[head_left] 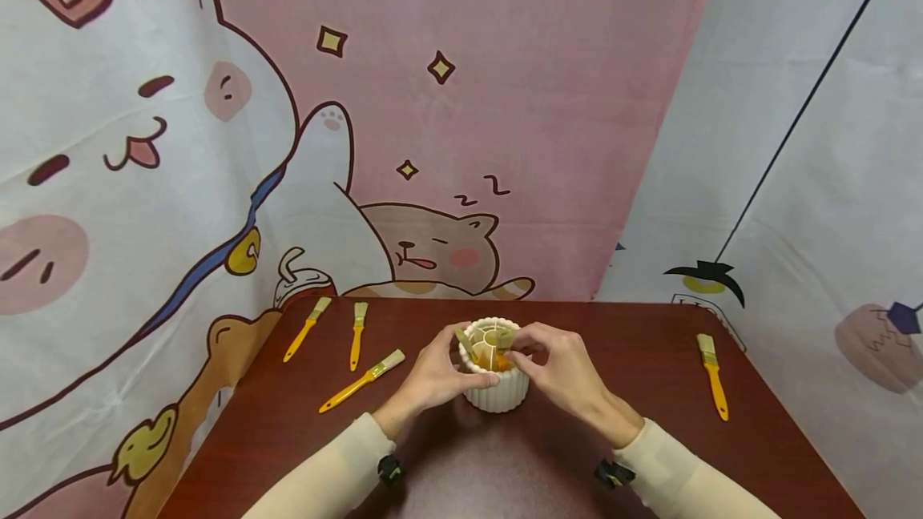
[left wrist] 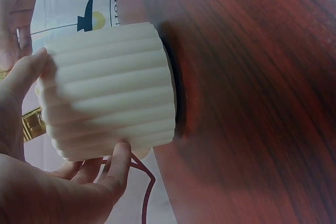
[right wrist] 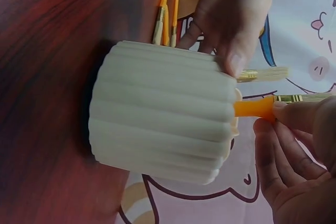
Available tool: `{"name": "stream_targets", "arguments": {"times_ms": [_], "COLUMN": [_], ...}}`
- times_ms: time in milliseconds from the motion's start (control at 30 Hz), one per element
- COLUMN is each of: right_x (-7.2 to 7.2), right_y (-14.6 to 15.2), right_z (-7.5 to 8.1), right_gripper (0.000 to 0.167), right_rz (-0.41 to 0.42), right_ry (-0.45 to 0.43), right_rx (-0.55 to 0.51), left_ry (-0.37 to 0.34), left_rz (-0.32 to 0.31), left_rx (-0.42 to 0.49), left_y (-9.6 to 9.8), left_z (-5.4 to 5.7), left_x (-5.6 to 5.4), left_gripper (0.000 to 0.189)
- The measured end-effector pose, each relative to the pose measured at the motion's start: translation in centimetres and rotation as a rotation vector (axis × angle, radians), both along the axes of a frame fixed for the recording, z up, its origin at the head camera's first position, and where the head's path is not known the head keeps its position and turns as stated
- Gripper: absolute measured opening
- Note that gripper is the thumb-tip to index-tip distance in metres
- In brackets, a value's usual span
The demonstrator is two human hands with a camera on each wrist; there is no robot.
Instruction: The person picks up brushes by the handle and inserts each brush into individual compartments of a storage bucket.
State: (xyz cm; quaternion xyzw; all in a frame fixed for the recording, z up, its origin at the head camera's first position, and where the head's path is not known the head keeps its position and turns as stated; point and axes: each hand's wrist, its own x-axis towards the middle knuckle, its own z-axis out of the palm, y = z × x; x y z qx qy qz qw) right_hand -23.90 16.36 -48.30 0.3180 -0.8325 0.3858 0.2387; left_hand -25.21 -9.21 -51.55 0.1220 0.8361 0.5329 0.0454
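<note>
A cream, ribbed pen holder (head_left: 497, 397) with a divided top stands upright on the table in the head view. My left hand (head_left: 433, 371) grips it around the left side, thumb along the front near the rim. With thumb and fingertips my right hand (head_left: 566, 367) pinches a paintbrush (right wrist: 252, 109) by its orange handle near the metal band. The handle's lower part is hidden inside the holder, and the bristles point up. Another paintbrush (right wrist: 268, 74) stands in the holder beside my left thumb, bristles up, its handle mostly hidden.
On the dark red-brown table (head_left: 476, 475), three yellow-handled paintbrushes lie to the left: one nearest the left hand (head_left: 360, 383), one upright in view (head_left: 356, 336), one farther left (head_left: 306, 331). Another paintbrush (head_left: 714, 379) lies at the right. A cartoon-printed cloth (head_left: 548, 142) hangs behind.
</note>
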Motion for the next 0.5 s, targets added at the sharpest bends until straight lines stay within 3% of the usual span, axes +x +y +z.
{"name": "stream_targets", "arguments": {"times_ms": [500], "right_x": [-0.2], "right_y": [-0.2], "right_z": [-1.3], "right_gripper": [0.030], "right_rz": [0.012], "right_ry": [-0.004], "right_rx": [0.003], "left_ry": [0.006], "left_rz": [-0.003], "left_rx": [0.006], "left_y": [0.0], "left_z": [-0.1], "left_x": [-0.1], "left_gripper": [0.108]}}
